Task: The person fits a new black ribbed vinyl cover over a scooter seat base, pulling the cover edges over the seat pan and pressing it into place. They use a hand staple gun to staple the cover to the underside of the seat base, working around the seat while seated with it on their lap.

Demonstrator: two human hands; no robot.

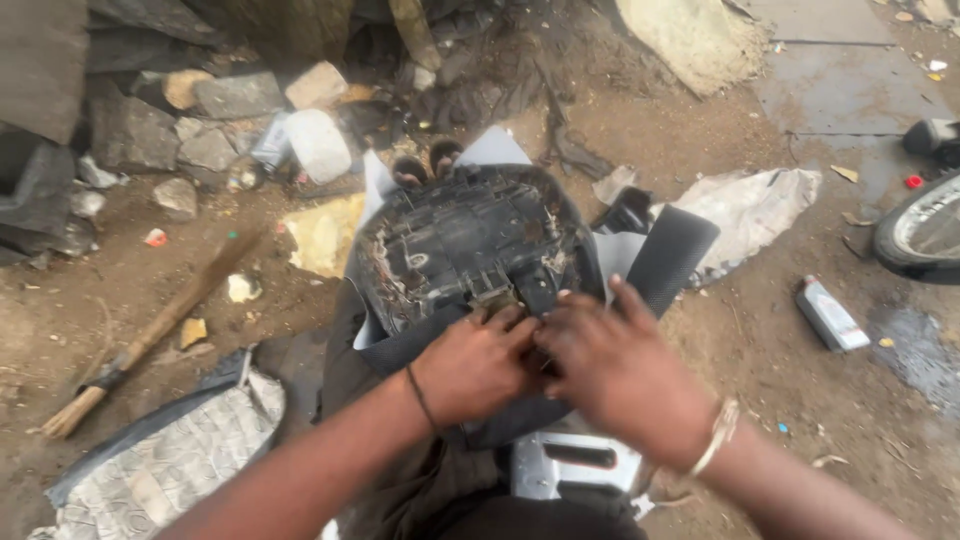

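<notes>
An upturned motorcycle seat point(470, 240) rests on my lap, its black plastic base facing up, dusty and scratched. Dark seat cover material point(670, 255) wraps its edges and sticks out to the right. My left hand point(475, 365) presses on the near edge of the seat base, fingers bent over the cover's edge. Beside it my right hand point(610, 365) grips the same edge, fingers spread over the cover. Whether either hand holds a tool is hidden. A thin black band circles my left wrist, a pale bangle my right.
A patterned grey seat cover point(170, 460) lies at the lower left, a wooden-handled broom point(150, 335) beside it. Stones and rubble point(220, 110) fill the far left. A small grey bottle point(830, 315) and a wheel point(925, 235) lie right. A metal plate point(575, 465) sits under my hands.
</notes>
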